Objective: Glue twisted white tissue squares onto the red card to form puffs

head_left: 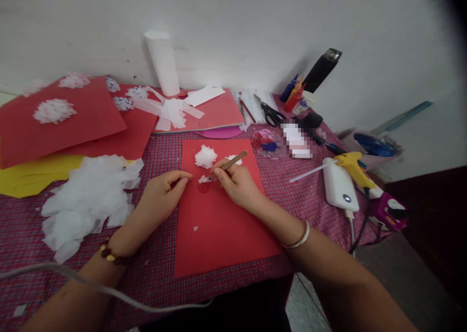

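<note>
A white scrap [204, 179] lies between the released left hand [165, 192] and the right hand [237, 182] grasping a stick [238, 158].

Soft, dim light
The wall [233, 40] looks gray, the top right corner is black, and blocky squares [297, 139] hide one spot.

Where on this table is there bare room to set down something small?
The near half of the red sheet, below the left hand and right hand, is bare but for a small white scrap. Checked cloth also lies open between that sheet and the white device. The back is crowded, around the scissors and coloured bottles.
</note>
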The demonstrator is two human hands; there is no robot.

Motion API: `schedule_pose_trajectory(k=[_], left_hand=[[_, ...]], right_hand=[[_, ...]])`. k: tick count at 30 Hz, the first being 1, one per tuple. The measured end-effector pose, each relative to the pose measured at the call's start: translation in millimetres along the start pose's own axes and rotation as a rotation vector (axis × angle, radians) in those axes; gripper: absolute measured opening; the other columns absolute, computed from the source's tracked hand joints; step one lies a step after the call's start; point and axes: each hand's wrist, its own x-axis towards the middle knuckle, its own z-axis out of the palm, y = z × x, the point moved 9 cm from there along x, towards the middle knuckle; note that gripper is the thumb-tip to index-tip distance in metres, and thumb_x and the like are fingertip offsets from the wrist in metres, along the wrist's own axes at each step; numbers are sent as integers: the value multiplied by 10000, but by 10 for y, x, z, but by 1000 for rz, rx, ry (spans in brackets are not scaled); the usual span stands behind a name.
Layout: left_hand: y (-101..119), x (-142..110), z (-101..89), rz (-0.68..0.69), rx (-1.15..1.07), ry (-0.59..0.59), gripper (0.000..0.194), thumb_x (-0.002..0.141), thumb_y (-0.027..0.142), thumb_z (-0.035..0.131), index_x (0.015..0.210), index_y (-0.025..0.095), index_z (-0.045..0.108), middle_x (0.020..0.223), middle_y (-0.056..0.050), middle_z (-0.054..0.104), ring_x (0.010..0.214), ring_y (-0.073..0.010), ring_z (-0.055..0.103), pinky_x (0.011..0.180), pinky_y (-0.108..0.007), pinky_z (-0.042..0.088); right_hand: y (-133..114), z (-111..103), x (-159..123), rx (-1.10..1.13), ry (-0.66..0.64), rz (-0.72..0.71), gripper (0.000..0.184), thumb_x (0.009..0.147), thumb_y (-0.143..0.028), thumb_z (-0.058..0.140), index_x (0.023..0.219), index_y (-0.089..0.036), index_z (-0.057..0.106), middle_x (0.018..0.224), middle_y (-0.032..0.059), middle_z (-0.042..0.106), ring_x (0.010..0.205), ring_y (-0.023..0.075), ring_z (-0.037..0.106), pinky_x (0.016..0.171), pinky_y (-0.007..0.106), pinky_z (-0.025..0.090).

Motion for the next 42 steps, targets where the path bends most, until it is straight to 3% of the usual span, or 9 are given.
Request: schedule_pose_trajectory(k=[16, 19, 25, 29, 34, 42], left_hand=[[111, 7, 24, 105, 75, -21, 297, 850, 318, 425, 920, 212, 694, 964, -59, 741, 919, -232, 671, 837, -369, 500], [115, 10, 24, 104, 72, -34, 292, 848, 314, 422, 917, 221, 690, 970, -54, 744, 918, -224, 672, 835, -357, 503], [64, 18, 6, 79, 40, -18, 280, 844, 326, 448, 911, 228, 701, 976, -54, 748, 916, -238, 675, 853, -372, 508], [64, 19, 7, 71, 29, -17, 267, 841, 326, 456, 898, 235, 701, 953, -48, 751, 895, -235, 675, 829, -370, 515], [87, 18, 3, 68, 32, -13, 261, 842, 321, 455, 888, 223, 692, 957, -52, 746, 903, -230, 677, 822, -353, 509], [94, 19, 22, 97, 40, -25, 253, 847, 307, 453, 899, 211, 681, 961, -60, 737, 914, -229, 670, 834, -365, 498]], right_hand=[[-122, 188, 102, -310, -154, 45, 228, 960, -288, 379, 833, -183, 536, 801, 50, 629, 749, 169, 570, 700, 292, 399], [-137, 137, 93, -233, -130, 33, 234, 955, -294, 392, 813, -182, 540, 779, 45, 620, 730, 164, 568, 688, 292, 406], [-16, -190, 56, 104, 100, 86, 278, 956, -397, 417, 811, -192, 534, 716, 15, 589, 631, 128, 549, 621, 266, 439], [94, -228, 45, 252, 132, 144, 294, 944, -440, 426, 818, -192, 522, 672, -2, 571, 569, 110, 527, 557, 244, 431], [110, -111, 34, 130, 71, 122, 260, 944, -394, 430, 806, -193, 520, 728, 21, 598, 656, 136, 566, 614, 262, 443], [32, 9, 78, -25, -4, 87, 262, 948, -352, 399, 783, -189, 522, 704, 22, 590, 632, 144, 540, 630, 280, 413]])
